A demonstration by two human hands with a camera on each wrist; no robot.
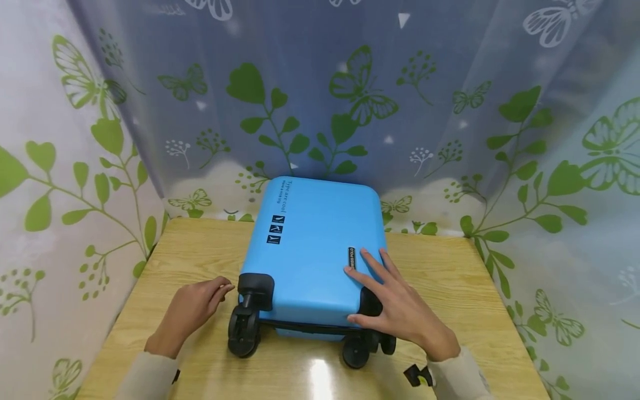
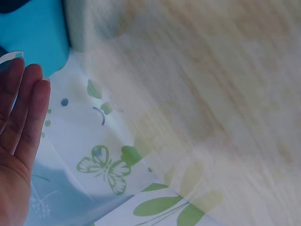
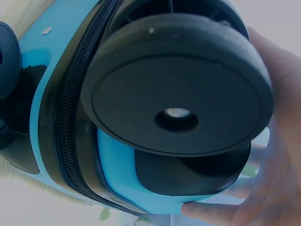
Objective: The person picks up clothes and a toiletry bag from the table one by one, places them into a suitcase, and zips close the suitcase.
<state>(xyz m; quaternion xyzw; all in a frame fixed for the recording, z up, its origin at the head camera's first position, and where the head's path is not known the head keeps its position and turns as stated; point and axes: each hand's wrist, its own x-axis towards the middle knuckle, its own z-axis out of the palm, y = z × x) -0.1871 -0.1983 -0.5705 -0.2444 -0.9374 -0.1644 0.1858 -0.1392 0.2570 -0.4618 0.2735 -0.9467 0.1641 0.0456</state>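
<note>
A light-blue hard-shell suitcase (image 1: 315,239) lies flat on the wooden table, its black wheels (image 1: 243,331) toward me. My right hand (image 1: 400,305) rests on its near right corner, fingers spread over the shell beside the black name label (image 1: 352,258). In the right wrist view a large wheel (image 3: 178,89) covers part of that corner, and the black zipper (image 3: 68,108) runs beside it. Close to the suitcase's near left corner is my left hand (image 1: 197,305). Its fingers (image 2: 35,103) look fairly straight in the left wrist view; the thumb is hidden there.
The wooden tabletop (image 1: 200,250) extends to both sides of the suitcase. Curtains with green leaves and butterflies hang behind (image 1: 310,111) and at both sides. A small black strap piece (image 1: 417,376) sits by the right cuff.
</note>
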